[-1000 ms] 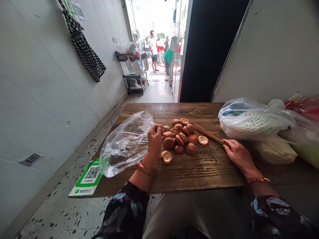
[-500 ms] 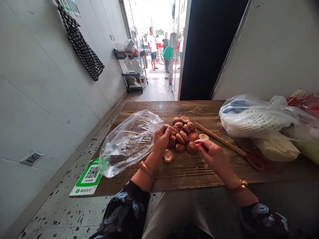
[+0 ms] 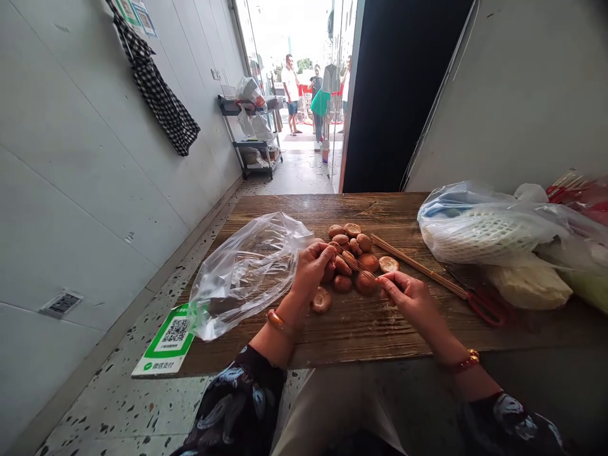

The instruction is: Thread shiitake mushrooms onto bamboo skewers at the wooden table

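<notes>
Thin wooden skewers (image 3: pixel 357 265) are stretched between my two hands, above a heap of brown mushrooms (image 3: pixel 368 261). My left hand (image 3: pixel 312 266) pinches their far-left end between thumb and fingertips. At the lower right end, my right hand (image 3: pixel 407 296) pinches them too. How many skewers there are I cannot tell. One mushroom (image 3: pixel 322 299) lies gills up below the heap, partly behind my left wrist. Another pale-gilled mushroom (image 3: pixel 388 264) sits at the heap's right side, close to my right fingers.
A bundle of skewers (image 3: pixel 418 266) lies right of the heap, by red-handled scissors (image 3: pixel 485 308). A clear plastic bag (image 3: pixel 247 278) is on the left, over a green payment sign (image 3: pixel 168 339). Filled plastic bags (image 3: pixel 479 228) crowd the table's right end. People (image 3: pixel 291 88) stand outside the doorway.
Both hands have shifted slightly right, with the right hand a bit lower and farther from the left. The skewers between them moved along. The mushrooms have stayed in place.
</notes>
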Tool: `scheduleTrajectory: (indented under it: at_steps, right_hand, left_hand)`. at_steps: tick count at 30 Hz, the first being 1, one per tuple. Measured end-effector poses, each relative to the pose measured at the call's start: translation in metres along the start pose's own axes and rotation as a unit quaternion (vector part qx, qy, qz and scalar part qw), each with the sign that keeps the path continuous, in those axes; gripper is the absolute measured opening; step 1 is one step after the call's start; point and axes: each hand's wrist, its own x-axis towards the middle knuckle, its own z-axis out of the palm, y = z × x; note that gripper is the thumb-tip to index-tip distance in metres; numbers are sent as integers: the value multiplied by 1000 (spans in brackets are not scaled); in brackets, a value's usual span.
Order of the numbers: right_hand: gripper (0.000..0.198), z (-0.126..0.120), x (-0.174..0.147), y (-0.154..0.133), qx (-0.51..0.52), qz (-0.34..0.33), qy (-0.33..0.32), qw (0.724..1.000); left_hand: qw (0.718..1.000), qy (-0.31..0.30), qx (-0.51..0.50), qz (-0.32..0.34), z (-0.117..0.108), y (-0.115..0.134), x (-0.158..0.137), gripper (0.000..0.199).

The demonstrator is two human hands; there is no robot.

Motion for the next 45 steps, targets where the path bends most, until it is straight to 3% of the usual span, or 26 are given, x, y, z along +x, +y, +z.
scheduleTrajectory:
  at_steps: [3, 8, 13, 15, 19, 24, 28, 33, 38, 42, 45]
  right_hand:
    - [39, -4, 3, 5, -114, -59, 31, 991]
    - [32, -42, 23, 33, -310, -139, 130, 931]
    - [28, -90, 41, 80, -439, -81, 199, 872]
    - [27, -100, 43, 93, -461, -58, 203, 862]
    - [28, -97, 41, 87, -441, -73, 193, 873]
    - [30, -52, 30, 26, -204, -167, 122, 957]
    - [32, -7, 15, -12, -160, -211, 20, 964]
    - [30, 22, 4, -17, -136, -203, 9, 970]
    - [27, 12, 3, -2, -128, -189, 20, 973]
    - [29, -15, 6, 28, -189, -181, 66, 963]
    - [30, -38, 11, 54, -237, -157, 105, 953]
  left_hand:
    - [1000, 0, 20, 15, -1, -1, 1, 33]
    - [997, 31, 46, 56, -4, 1, 2, 29]
    - [996, 44, 58, 60, -4, 3, 2, 30]
    - [996, 44, 56, 57, -5, 2, 3, 30]
    - [995, 54, 58, 57, -7, 1, 4, 29]
    - [995, 33, 76, 51, -5, 3, 2, 31]
    - [994, 26, 95, 49, -3, 4, 0, 32]
    - [993, 5, 109, 37, -3, 2, -1, 32]
    - [983, 0, 170, 76, -3, 5, -2, 22]
    - [950, 47, 273, 148, -8, 6, 1, 13]
    - [934, 61, 313, 165, -12, 4, 4, 9]
